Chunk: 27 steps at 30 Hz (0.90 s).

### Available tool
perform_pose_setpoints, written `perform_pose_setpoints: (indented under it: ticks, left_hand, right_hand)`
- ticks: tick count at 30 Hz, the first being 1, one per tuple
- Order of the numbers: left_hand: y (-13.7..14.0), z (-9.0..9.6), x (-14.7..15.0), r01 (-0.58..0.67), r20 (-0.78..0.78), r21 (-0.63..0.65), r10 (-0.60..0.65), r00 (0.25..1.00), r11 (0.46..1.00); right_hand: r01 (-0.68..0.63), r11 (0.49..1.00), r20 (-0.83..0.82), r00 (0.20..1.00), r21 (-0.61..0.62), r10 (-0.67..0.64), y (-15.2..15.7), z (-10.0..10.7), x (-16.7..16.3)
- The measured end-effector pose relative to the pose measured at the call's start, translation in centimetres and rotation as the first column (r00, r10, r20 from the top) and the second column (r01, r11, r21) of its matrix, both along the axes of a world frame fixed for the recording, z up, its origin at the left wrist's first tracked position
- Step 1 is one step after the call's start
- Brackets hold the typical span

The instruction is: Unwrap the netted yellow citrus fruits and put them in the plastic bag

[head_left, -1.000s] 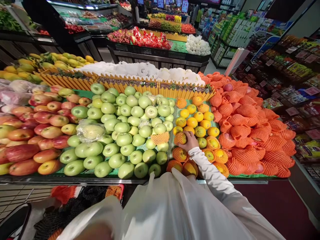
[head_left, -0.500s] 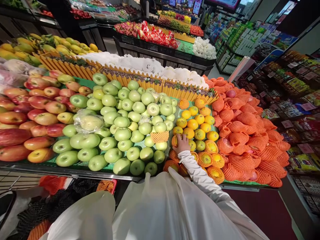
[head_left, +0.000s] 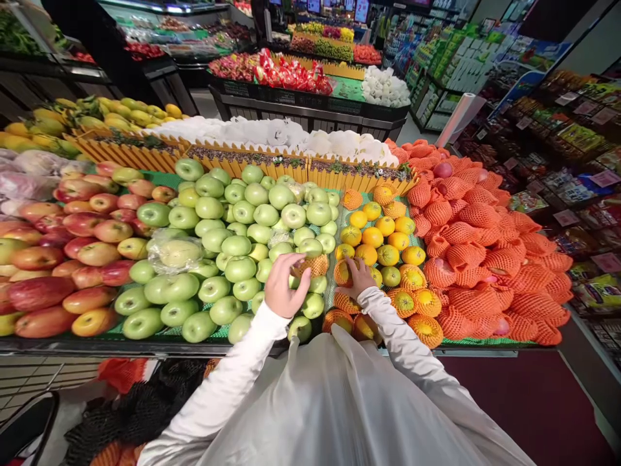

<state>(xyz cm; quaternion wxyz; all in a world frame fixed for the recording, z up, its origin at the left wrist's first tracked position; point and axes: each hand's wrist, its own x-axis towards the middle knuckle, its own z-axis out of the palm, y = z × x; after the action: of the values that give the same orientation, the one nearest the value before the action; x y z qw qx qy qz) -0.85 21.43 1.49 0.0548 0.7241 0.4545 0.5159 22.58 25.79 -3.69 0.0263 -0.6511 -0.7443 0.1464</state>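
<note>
My left hand (head_left: 287, 286) is over the front of the green apples (head_left: 241, 268), thumb and fingers apart, with nothing held. Just beyond its fingertips an orange foam net (head_left: 317, 265) lies among the apples. On the pile of oranges (head_left: 372, 237), my right hand (head_left: 359, 277) bends its fingers round the right side of an orange in a foam net (head_left: 342, 273); the hand partly hides this fruit. More netted oranges (head_left: 338, 320) lie nearer me, beside bare ones.
Red apples (head_left: 82, 223) fill the left. Fruits in orange foam nets (head_left: 478, 259) are heaped at the right. A low yellow picket fence (head_left: 354, 173) runs behind, with white-wrapped fruit (head_left: 272, 134) beyond. Below the stand's front edge, a cart (head_left: 48, 382) holds dark netting.
My left hand has come into view from below and reached over the green apples. My right hand stays at the same netted orange. The view has shifted slightly.
</note>
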Motion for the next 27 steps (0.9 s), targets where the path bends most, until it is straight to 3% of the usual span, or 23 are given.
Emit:
perform_pose_setpoints:
  ticks: [5,8,12,16,19,22,24,27]
  left_hand:
    - [1.8,-6.2,-1.0,-0.157,-0.373,-0.111,0.106,0.922,0.981]
    - [2.1,-8.6,-1.7,-0.192,-0.477,-0.120,0.113,0.872,0.974]
    - [1.2,-8.6,-1.6,-0.145,-0.473,-0.059,0.101,0.875,0.988]
    - [-1.1,-7.9,-1.0,-0.062,-0.384,-0.024,0.048,0.922,0.998]
    - [-3.0,-7.9,-0.5,0.088,-0.279,-0.120,-0.119,0.953,0.989]
    - [-4.3,-8.4,-0.2,0.251,-0.128,-0.250,-0.288,0.949,0.935]
    - [-4.8,-8.8,-0.1,0.305,-0.071,-0.284,-0.337,0.939,0.909]
    - [-5.0,-8.7,-0.1,0.311,-0.052,-0.270,-0.336,0.940,0.911]
  right_hand:
    - [0.144,0.959,-0.193,0.976,0.245,-0.098,-1.3,-0.1,3.4]
    - [0.233,0.915,-0.231,0.959,0.330,-0.161,-1.9,-0.3,5.9]
    - [0.303,0.917,-0.165,0.949,0.258,-0.267,-2.4,-0.8,7.9]
    - [0.290,0.947,-0.049,0.957,0.137,-0.286,-2.8,-1.3,7.5]
    - [0.272,0.955,0.033,0.960,0.117,-0.278,-2.5,-1.6,6.1]
    - [0.302,0.952,0.086,0.948,0.051,-0.305,-1.3,-2.0,5.1]
    - [0.324,0.946,0.082,0.942,0.026,-0.325,-0.3,-2.2,4.8]
    - [0.314,0.949,0.040,0.949,0.016,-0.314,0.6,-2.1,5.1]
